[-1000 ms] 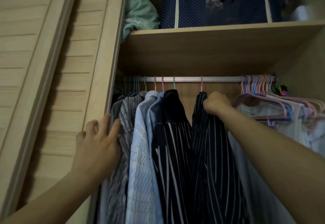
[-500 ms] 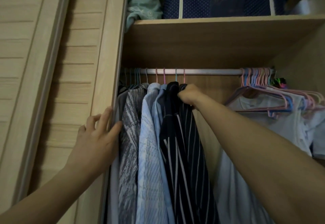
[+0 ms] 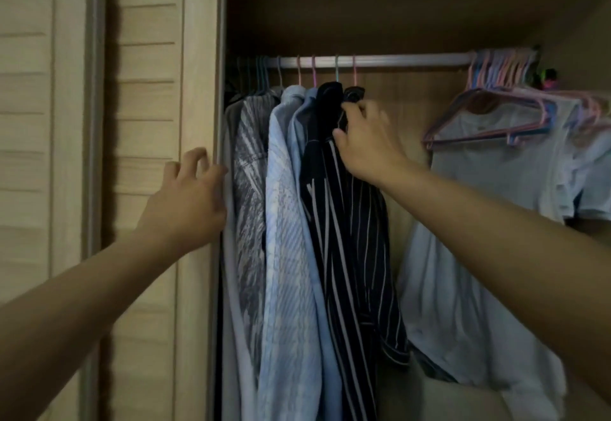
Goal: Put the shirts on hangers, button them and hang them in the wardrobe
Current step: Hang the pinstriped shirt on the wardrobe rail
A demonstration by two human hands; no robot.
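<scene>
A person's right hand point(image 3: 367, 142) pinched the soft, light striped shirt point(image 3: 350, 222) at its collar near the rail's point(image 3: 396, 60) left end, while the left hand point(image 3: 188, 195), fingers loosely spread, rested on the wardrobe door's point(image 3: 195, 89) edge.

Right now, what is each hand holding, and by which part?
The right hand pinches the dark striped shirt at its collar, just below the hanger hook. The left hand holds nothing; it rests against the wardrobe door edge.

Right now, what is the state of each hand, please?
Left hand: open, fingers resting on the wardrobe door edge.
Right hand: gripping the shoulder of the dark striped shirt.
</scene>
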